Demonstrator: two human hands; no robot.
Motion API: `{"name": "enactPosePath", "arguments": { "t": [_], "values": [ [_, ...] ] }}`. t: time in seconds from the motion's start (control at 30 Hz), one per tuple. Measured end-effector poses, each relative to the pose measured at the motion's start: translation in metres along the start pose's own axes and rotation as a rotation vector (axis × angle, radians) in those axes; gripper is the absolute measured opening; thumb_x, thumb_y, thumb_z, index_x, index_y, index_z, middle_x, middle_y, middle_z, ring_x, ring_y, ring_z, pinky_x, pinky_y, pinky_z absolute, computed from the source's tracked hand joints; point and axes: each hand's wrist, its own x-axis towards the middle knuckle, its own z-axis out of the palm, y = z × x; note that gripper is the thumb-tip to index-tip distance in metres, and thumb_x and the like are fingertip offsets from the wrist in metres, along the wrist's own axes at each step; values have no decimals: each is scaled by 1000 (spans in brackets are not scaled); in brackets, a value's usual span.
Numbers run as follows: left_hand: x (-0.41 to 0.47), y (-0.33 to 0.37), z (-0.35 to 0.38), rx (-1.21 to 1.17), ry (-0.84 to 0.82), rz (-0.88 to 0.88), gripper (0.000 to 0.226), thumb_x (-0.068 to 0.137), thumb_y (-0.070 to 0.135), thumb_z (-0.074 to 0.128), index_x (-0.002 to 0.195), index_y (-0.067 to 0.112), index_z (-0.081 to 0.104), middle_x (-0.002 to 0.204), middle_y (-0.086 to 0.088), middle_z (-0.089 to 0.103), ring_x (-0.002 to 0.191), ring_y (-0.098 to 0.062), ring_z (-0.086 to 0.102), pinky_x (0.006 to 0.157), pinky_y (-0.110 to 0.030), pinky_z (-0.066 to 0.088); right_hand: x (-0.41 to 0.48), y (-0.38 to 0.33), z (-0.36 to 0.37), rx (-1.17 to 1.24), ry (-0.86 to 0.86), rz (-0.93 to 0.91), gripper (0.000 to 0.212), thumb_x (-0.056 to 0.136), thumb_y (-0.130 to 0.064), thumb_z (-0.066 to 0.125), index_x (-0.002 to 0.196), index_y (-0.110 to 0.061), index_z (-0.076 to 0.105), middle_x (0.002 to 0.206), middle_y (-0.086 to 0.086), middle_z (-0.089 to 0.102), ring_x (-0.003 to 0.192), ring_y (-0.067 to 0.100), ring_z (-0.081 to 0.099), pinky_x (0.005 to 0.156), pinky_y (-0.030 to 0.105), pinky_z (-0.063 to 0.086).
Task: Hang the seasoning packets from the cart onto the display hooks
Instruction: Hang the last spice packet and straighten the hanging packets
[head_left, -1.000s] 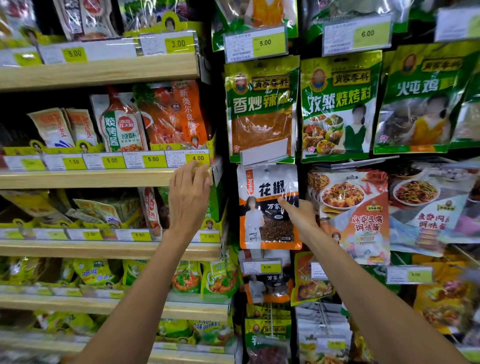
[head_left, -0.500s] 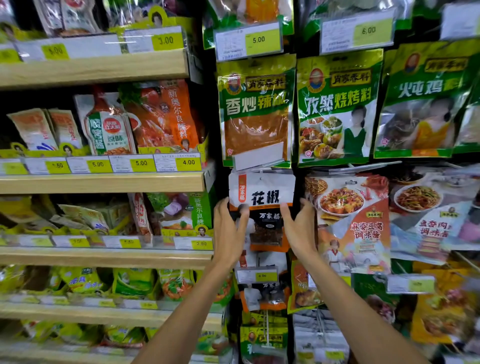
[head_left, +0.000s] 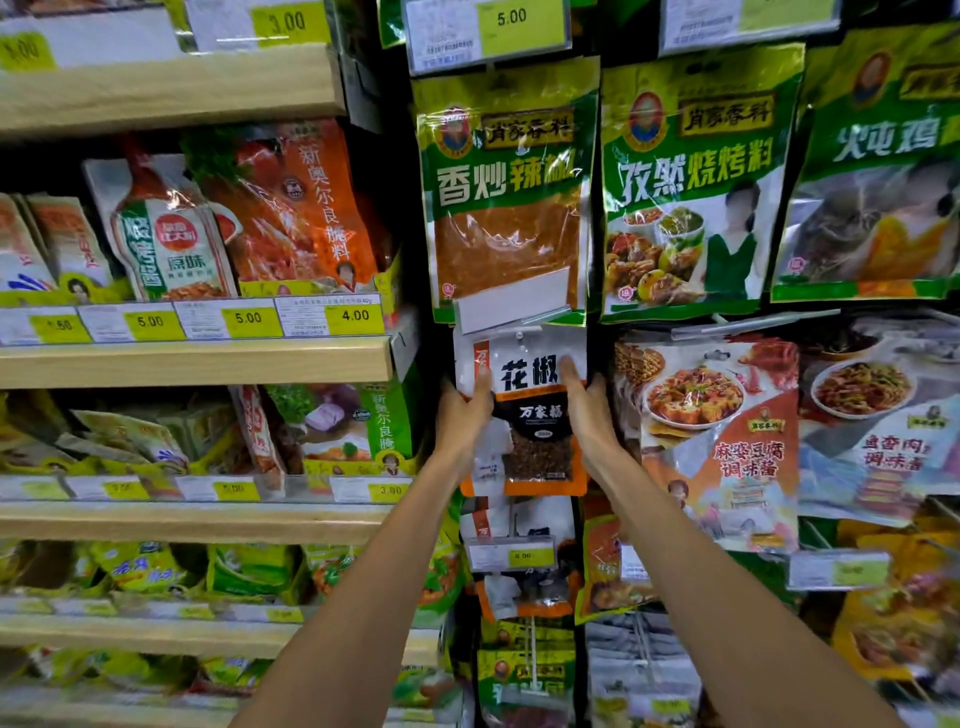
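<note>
Head view: left hand (head_left: 460, 415) and right hand (head_left: 589, 415) are gripping the packet (head_left: 535, 447), hanging it; next probably needs sliding it fully back.

You hold the seasoning packet (head_left: 535, 415) upright by both side edges. It has a white top with black characters, an orange border and a clear window showing brown peppercorns. Its top edge sits just below a display hook (head_left: 545, 315).

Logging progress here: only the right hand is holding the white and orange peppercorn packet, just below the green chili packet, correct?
No: the head view shows both the left hand and the right hand holding the peppercorn packet, just below the green chili packet.
</note>
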Motion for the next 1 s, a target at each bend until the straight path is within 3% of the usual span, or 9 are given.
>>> {"name": "enactPosePath", "arguments": {
  "t": [0.03,0.1,0.17,0.23,0.3,0.37,0.47,0.83,1.0],
  "values": [
    [1,2,-1,-9,-16,-13,75,89,59,43,142,7,32,124,-9,57,115,-14,56,91,-19,43,2,-1,0,27,-1,-6,84,90,-59,46,153,-15,11,159,6,19,145,24,20,114,36,21],
    [3,4,-1,-33,-47,-6,54,82,66,44,112,22,52,91,-2,61,82,0,63,69,-17,45,3,-1,1,50,-6,-34,89,86,-59,54,153,-18,13,159,4,20,145,23,22,113,34,23],
    [5,8,-2,-10,-83,18,32,87,59,48,82,27,51,70,3,51,62,-3,54,59,-23,41,2,1,2,49,-29,-45,93,82,-58,60,153,-19,14,159,2,20,144,22,23,114,35,24],
    [4,9,-3,-23,-124,64,31,91,50,50,98,21,60,88,-1,60,80,-9,58,74,-29,46,0,6,1,52,-58,-54,92,81,-56,62,152,-20,16,158,2,22,144,21,24,114,36,25],
    [2,9,-4,-58,-99,109,51,91,46,54,134,19,47,127,0,55,116,-11,52,99,-32,43,-3,9,-1,68,-80,-75,89,81,-55,63,151,-22,20,157,1,27,142,21,28,115,39,28],
    [-2,10,-6,-68,-71,91,63,89,47,57,142,19,38,143,-1,46,130,-15,43,108,-37,38,-7,10,-4,88,-90,-85,88,80,-54,64,151,-22,23,155,3,30,141,22,31,115,44,30],
    [-7,9,-7,-107,-73,47,65,87,47,59,141,16,39,140,-5,49,129,-20,46,107,-40,40,-14,11,-7,95,-102,-106,89,80,-55,64,151,-22,22,155,2,30,141,20,31,114,47,31],
    [-36,4,-19,-159,18,121,65,83,45,65,138,19,41,133,-1,54,122,-17,51,102,-36,43,-50,12,-12,102,-79,-226,48,87,-44,63,129,-37,40,110,-28,51,101,-10,52,78,8,44],
    [-42,8,-19,-121,24,104,61,87,41,62,138,15,41,134,-5,52,123,-21,49,100,-36,43,-59,2,-15,26,-40,-238,57,88,-43,62,138,-23,41,123,-9,53,113,6,51,83,13,43]
  ]
}}
